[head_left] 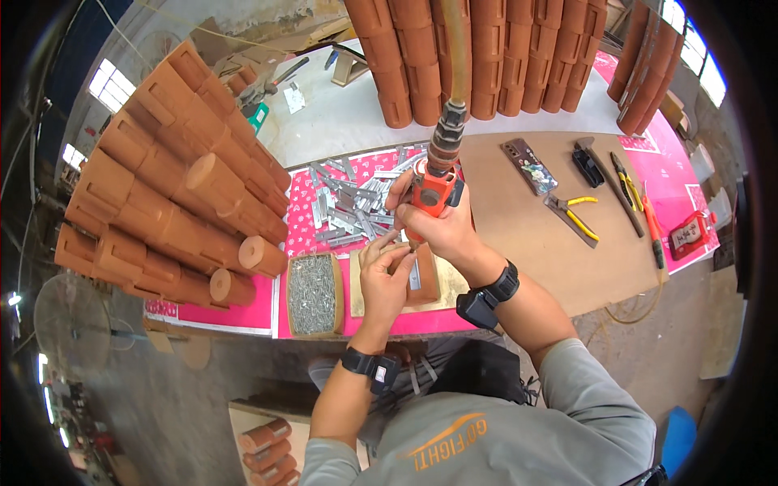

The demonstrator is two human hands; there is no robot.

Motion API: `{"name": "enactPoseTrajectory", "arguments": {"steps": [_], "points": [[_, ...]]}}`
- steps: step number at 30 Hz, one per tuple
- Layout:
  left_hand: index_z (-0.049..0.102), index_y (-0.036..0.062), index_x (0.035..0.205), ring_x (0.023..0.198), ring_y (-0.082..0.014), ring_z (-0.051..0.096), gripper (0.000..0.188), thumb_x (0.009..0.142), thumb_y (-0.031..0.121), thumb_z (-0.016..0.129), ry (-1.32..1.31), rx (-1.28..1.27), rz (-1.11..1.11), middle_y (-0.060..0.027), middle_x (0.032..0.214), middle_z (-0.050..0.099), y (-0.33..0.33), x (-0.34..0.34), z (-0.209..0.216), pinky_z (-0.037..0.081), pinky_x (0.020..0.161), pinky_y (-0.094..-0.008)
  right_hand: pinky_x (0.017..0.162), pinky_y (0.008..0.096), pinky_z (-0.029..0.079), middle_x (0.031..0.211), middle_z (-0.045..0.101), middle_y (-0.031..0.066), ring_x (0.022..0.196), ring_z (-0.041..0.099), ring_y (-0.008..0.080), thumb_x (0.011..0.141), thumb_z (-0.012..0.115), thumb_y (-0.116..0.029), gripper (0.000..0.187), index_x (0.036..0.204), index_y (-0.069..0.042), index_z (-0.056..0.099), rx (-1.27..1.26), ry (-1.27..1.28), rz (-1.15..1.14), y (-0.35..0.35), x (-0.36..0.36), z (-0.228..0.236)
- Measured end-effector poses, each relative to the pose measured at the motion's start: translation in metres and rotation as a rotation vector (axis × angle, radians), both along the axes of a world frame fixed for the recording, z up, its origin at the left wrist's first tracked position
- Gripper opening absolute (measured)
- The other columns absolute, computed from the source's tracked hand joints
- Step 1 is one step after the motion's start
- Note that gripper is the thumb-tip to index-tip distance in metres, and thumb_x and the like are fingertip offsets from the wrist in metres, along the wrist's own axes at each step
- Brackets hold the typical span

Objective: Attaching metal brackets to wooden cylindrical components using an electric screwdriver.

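My right hand (pixel 450 235) grips an orange air-powered screwdriver (pixel 429 193), which stands upright with its bit pointing down. Below the bit lies a brown, terracotta-coloured block (pixel 427 287) bearing a small silver metal plate (pixel 415 278). My left hand (pixel 382 283) is at the block's left side, fingertips pinched together close to the bit; whatever is between them is too small to make out. The block rests on a wooden board (pixel 450 288). Left of that hand sits an open box of loose screws (pixel 312 298), with a pile of silver metal strips (pixel 356 202) beyond it.
Brown cylinders are stacked at left (pixel 154 194) and along the back (pixel 486 65). On cardboard (pixel 510 251) at right lie a phone (pixel 529 166), yellow-handled pliers (pixel 574 215), a hammer (pixel 612 186) and a red container (pixel 689 235). An air hose (pixel 456 57) hangs above the screwdriver.
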State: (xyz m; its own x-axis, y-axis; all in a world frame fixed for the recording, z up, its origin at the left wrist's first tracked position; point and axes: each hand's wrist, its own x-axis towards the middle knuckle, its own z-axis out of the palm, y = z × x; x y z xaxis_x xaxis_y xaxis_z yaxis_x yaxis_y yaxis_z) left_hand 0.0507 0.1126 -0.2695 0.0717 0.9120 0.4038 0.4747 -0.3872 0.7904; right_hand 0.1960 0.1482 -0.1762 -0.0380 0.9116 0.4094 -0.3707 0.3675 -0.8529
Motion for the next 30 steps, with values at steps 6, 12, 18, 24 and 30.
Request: {"name": "enactPoseTrajectory", "arguments": {"steps": [6,12,18,24,30], "points": [[0.077,0.0018,0.095,0.120,-0.0279,0.054,0.014,0.081,0.007,0.077,-0.118,-0.168,0.009,-0.0117,0.127,0.064,0.000,-0.001,-0.014,0.045,0.101,-0.0380,0.071,0.0295,0.054,0.089,0.069,0.0051,0.079,0.064,0.0107,0.077,0.064,0.004,0.021,0.097,0.000,0.064,-0.008,-0.056,-0.015,0.002,-0.002,-0.005],[0.057,-0.0015,0.131,0.127,-0.0270,0.052,0.052,0.083,0.007,0.076,-0.358,-0.322,-0.115,-0.0167,0.134,0.056,-0.007,-0.003,-0.026,0.043,0.106,-0.0376,0.073,0.0299,0.055,0.089,0.069,0.0057,0.081,0.064,0.0114,0.077,0.063,0.003,0.026,0.103,0.000,0.062,-0.023,-0.004,0.005,0.001,-0.004,-0.009],[0.016,-0.0065,0.152,0.137,-0.0372,0.040,0.106,0.075,0.017,0.084,-0.224,-0.190,-0.256,-0.0257,0.147,0.034,-0.021,-0.004,-0.037,0.036,0.112,-0.0439,0.073,0.0297,0.055,0.087,0.068,0.0053,0.079,0.063,0.0112,0.077,0.064,0.002,0.023,0.100,0.000,0.062,-0.005,-0.103,-0.013,0.000,-0.006,-0.013],[0.012,-0.0055,0.154,0.139,-0.0406,0.036,0.116,0.070,0.019,0.089,-0.156,-0.164,-0.242,-0.0263,0.148,0.031,-0.021,-0.004,-0.029,0.035,0.113,-0.0461,0.062,0.0301,0.054,0.078,0.060,0.0067,0.067,0.062,0.0141,0.078,0.058,0.008,0.013,0.088,0.001,0.056,0.082,-0.174,-0.062,0.000,-0.013,-0.021],[0.013,-0.0046,0.154,0.139,-0.0408,0.037,0.117,0.068,0.017,0.091,-0.123,-0.133,-0.244,-0.0253,0.148,0.033,-0.020,-0.004,-0.032,0.036,0.112,-0.0464,0.063,0.0290,0.053,0.081,0.063,0.0068,0.069,0.063,0.0134,0.077,0.060,0.007,0.013,0.088,0.001,0.058,0.112,-0.263,-0.051,0.001,-0.016,-0.022]]}}
